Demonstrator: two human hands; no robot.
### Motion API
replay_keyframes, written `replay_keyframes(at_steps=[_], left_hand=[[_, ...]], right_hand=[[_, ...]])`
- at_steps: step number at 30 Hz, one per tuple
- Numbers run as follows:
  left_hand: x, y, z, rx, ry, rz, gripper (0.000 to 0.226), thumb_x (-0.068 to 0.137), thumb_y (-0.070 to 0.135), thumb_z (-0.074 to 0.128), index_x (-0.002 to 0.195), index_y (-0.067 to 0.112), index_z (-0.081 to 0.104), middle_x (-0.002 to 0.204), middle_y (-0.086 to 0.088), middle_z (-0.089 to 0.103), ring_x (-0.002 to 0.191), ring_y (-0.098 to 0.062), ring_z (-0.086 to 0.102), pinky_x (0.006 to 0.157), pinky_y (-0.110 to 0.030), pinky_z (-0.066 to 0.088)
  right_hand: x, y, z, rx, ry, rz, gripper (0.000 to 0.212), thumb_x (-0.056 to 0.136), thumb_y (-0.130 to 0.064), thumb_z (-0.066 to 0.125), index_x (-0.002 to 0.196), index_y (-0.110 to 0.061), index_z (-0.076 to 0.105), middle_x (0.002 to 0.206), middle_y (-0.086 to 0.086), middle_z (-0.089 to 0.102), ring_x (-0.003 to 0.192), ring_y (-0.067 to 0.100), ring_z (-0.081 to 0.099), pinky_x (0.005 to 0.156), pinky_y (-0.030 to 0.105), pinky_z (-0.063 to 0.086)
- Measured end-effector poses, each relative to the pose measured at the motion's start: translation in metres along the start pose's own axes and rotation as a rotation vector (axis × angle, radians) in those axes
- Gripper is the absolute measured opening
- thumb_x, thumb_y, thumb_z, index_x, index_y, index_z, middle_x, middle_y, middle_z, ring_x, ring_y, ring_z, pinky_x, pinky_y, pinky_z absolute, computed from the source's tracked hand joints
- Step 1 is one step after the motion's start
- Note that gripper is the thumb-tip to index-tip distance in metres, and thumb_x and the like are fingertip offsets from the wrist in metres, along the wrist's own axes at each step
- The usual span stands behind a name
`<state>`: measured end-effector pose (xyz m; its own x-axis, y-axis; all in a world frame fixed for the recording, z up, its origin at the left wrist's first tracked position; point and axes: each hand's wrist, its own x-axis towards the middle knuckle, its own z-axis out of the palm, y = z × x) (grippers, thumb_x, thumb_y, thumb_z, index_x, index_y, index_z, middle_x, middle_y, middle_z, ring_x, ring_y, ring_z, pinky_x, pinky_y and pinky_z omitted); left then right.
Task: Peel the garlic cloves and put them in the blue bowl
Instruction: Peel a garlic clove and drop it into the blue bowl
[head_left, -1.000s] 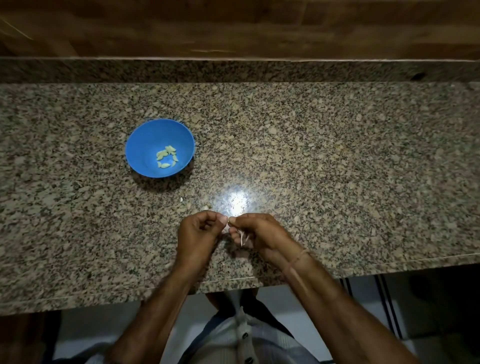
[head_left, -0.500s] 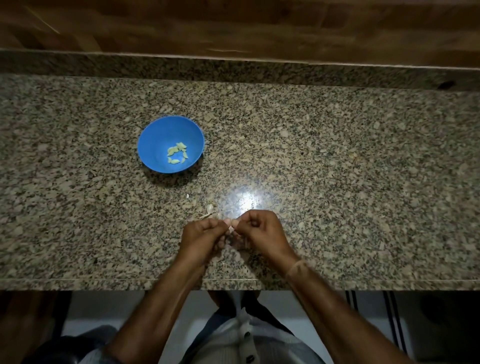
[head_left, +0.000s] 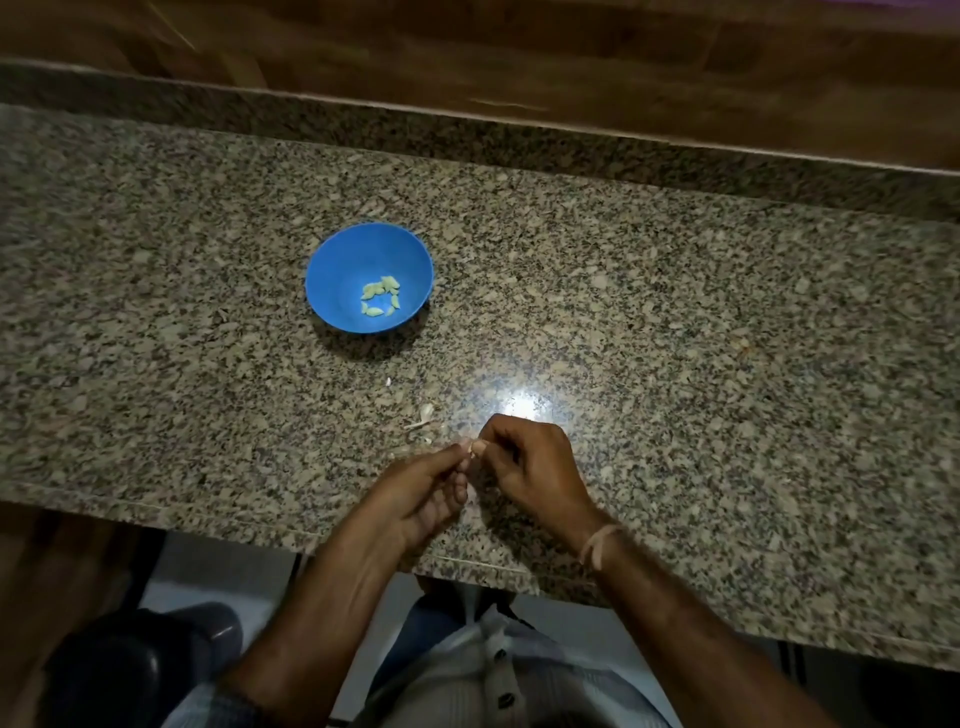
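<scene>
Granite worktop (head_left: 675, 338) carries the blue bowl (head_left: 337, 275) with peeled cloves (head_left: 382, 301); on the bowl's near side, left hand (head_left: 415, 499) and right hand (head_left: 530, 467) pinch one garlic clove (head_left: 470, 448), each grip narrow.

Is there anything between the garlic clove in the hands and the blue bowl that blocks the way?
Nothing visible blocks it: only flat peel scraps lie on the counter between the garlic clove and the blue bowl.

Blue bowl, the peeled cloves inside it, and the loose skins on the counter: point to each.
blue bowl (head_left: 337, 270), head view, bare inner wall.
peeled cloves (head_left: 387, 283), head view, uppermost clove.
loose skins (head_left: 426, 412), head view, largest scrap.
</scene>
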<state>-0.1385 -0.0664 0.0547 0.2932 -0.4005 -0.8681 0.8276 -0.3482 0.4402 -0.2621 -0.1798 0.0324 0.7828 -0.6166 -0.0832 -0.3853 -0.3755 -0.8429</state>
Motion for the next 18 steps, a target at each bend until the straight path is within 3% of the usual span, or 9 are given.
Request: replay_keyframes(at_steps=[1,4,6,8,11,12,13,16,18], left_hand=[[-0.001,-0.003,0.001,0.108,0.031,0.121,0.013,0.096,0.011,0.071,0.085,0.005,0.069,0.063,-0.004,0.067,0.049,-0.010,0.058,0.047,-0.022,0.049],[-0.008,-0.014,0.001,0.644,0.160,0.736,0.015,0.097,0.015,0.073,0.082,0.010,0.073,0.071,0.001,0.073,0.064,-0.013,0.066,0.059,-0.025,0.051],[-0.012,-0.015,0.003,0.772,0.216,0.927,0.016,0.096,0.015,0.072,0.081,0.017,0.070,0.073,0.007,0.070,0.069,-0.009,0.064,0.061,-0.021,0.048],[-0.007,-0.017,0.003,0.839,0.255,0.981,0.020,0.099,0.015,0.068,0.080,0.017,0.064,0.071,0.006,0.064,0.067,-0.010,0.058,0.059,-0.022,0.041],[0.000,-0.023,0.005,0.892,0.259,0.917,0.027,0.107,0.018,0.056,0.080,0.013,0.053,0.067,0.002,0.052,0.060,-0.008,0.042,0.056,-0.029,0.032],[0.000,-0.024,0.005,0.865,0.233,0.913,0.028,0.108,0.018,0.052,0.080,0.012,0.050,0.066,0.003,0.049,0.059,-0.006,0.039,0.055,-0.028,0.030],[-0.002,-0.025,0.005,0.842,0.200,0.919,0.028,0.109,0.017,0.050,0.081,0.013,0.049,0.066,0.005,0.046,0.059,-0.006,0.037,0.055,-0.025,0.029],[-0.006,-0.022,0.004,0.878,0.147,0.953,0.026,0.110,0.016,0.049,0.085,0.010,0.052,0.070,0.008,0.048,0.062,-0.003,0.042,0.055,-0.017,0.030],[-0.001,-0.020,0.003,0.850,0.127,0.831,0.029,0.110,0.017,0.049,0.083,0.009,0.054,0.068,0.006,0.050,0.060,-0.003,0.041,0.053,-0.019,0.031]], right_hand=[[0.001,-0.003,-0.001,0.135,-0.039,0.083,0.020,0.096,-0.016,0.071,0.076,-0.012,0.067,0.067,0.002,0.067,0.060,0.013,0.060,0.058,0.028,0.047],[0.010,-0.016,-0.007,0.823,-0.175,0.670,0.023,0.098,-0.006,0.063,0.076,-0.003,0.068,0.059,0.009,0.062,0.048,0.014,0.054,0.048,0.023,0.045],[0.012,-0.019,-0.010,1.004,-0.245,0.888,0.027,0.102,-0.004,0.056,0.077,-0.003,0.066,0.055,0.003,0.057,0.044,0.010,0.050,0.044,0.019,0.041],[0.010,-0.021,-0.008,0.871,-0.250,0.731,0.025,0.103,-0.007,0.058,0.079,-0.005,0.065,0.058,0.003,0.059,0.050,0.012,0.051,0.048,0.020,0.043],[0.003,-0.011,-0.006,0.200,-0.111,0.198,0.031,0.102,-0.019,0.063,0.073,-0.009,0.059,0.063,0.002,0.057,0.059,0.012,0.051,0.057,0.028,0.040],[0.003,-0.012,-0.004,0.109,-0.094,0.133,0.031,0.103,-0.021,0.062,0.074,-0.009,0.058,0.064,0.002,0.056,0.060,0.012,0.050,0.058,0.031,0.040],[0.004,-0.011,-0.002,0.138,-0.104,0.123,0.032,0.103,-0.021,0.062,0.075,-0.007,0.058,0.065,0.004,0.057,0.061,0.012,0.050,0.058,0.032,0.040],[0.003,-0.013,-0.004,0.473,-0.189,0.346,0.031,0.104,-0.018,0.061,0.083,0.005,0.062,0.065,0.005,0.057,0.059,0.014,0.050,0.051,0.023,0.041],[-0.001,-0.011,-0.001,0.370,-0.145,0.265,0.030,0.104,-0.019,0.061,0.082,0.001,0.061,0.066,0.003,0.056,0.058,0.012,0.049,0.052,0.023,0.039]])
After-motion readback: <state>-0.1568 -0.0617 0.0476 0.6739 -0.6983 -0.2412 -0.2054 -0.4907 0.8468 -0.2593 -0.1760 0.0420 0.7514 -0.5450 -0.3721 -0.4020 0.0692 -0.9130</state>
